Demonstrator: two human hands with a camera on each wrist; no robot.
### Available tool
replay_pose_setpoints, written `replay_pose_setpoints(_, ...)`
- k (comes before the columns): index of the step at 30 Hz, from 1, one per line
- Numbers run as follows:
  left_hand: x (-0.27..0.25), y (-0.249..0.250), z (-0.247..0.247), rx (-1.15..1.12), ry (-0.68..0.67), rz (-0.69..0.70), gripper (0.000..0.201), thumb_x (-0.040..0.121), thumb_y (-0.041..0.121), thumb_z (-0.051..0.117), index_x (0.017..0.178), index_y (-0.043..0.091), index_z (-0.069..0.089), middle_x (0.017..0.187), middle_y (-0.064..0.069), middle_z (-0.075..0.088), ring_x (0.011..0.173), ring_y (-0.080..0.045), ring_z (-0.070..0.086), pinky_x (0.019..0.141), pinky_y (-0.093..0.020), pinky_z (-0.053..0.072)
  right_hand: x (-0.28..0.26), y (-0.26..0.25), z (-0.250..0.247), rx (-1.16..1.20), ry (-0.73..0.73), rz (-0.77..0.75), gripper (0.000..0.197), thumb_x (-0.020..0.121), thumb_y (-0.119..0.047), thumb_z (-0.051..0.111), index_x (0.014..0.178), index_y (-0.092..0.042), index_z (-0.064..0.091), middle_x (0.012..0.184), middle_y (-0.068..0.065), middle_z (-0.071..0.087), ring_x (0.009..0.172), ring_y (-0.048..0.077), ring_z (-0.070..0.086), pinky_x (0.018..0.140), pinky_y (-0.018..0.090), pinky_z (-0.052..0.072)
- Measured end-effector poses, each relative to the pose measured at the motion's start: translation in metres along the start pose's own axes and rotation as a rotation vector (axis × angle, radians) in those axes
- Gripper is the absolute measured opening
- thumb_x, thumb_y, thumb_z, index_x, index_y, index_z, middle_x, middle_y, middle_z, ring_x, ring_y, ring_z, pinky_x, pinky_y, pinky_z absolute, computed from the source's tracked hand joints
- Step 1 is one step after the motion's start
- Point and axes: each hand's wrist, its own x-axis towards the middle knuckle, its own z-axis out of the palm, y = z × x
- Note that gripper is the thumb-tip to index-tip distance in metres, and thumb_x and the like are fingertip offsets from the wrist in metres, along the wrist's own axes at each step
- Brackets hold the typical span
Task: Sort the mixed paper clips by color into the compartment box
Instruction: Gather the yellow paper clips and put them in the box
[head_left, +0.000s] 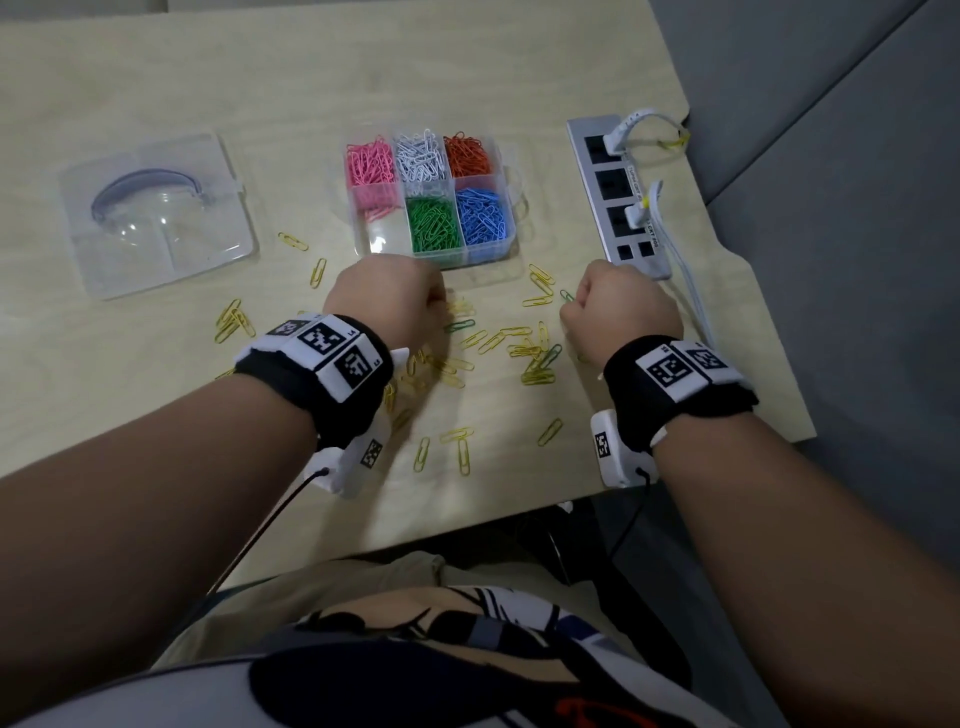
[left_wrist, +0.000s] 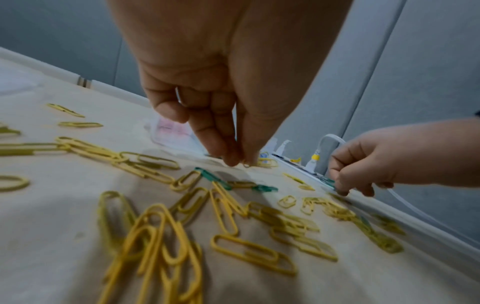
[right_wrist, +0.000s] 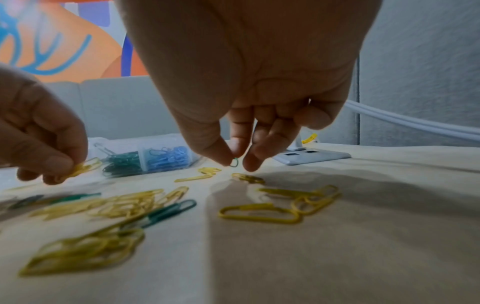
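The clear compartment box (head_left: 503, 176) holds pink, white, orange, green and blue clips in separate cells; its front-left cell looks nearly empty. Several loose yellow clips (head_left: 524, 348) and a few green clips (head_left: 460, 326) lie scattered on the table in front of it. My left hand (left_wrist: 240, 163) reaches down just before the box and pinches yellow clips (right_wrist: 83, 168). My right hand (right_wrist: 237, 160) is lowered to the table beside the power strip, thumb and forefinger pinching a green clip (right_wrist: 234, 163).
The box's clear lid (head_left: 156, 213) lies at the left. A grey power strip (head_left: 618, 197) with white cables (head_left: 691, 291) sits at the right, close to the table's right edge. More yellow clips (head_left: 457, 447) lie near the front edge.
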Motion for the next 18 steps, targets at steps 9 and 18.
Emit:
replay_pose_setpoints(9, -0.004, 0.009, 0.005, 0.188, 0.029, 0.168, 0.017, 0.090, 0.032, 0.057, 0.100, 0.025, 0.068, 0.099, -0.001, 0.063, 0.091, -0.026, 0.059, 0.074, -0.035, 0.047, -0.003, -0.026, -0.005, 0.252, 0.109, -0.127, 0.006, 0.090, -0.020, 0.052, 0.089, -0.018, 0.058, 0.090, 0.002, 0.062, 0.082, 0.024, 0.058, 0.069, 0.036, 0.050)
replay_pose_setpoints(18, -0.001, 0.014, 0.010, 0.282, -0.038, 0.221, 0.028, 0.095, 0.029, 0.046, 0.109, 0.010, 0.061, 0.106, -0.011, 0.060, 0.100, -0.031, 0.056, 0.076, -0.038, 0.044, 0.010, -0.063, -0.013, 0.444, 0.201, -0.272, 0.008, 0.091, -0.020, 0.056, 0.095, -0.022, 0.063, 0.095, -0.002, 0.065, 0.086, 0.018, 0.060, 0.079, 0.038, 0.053)
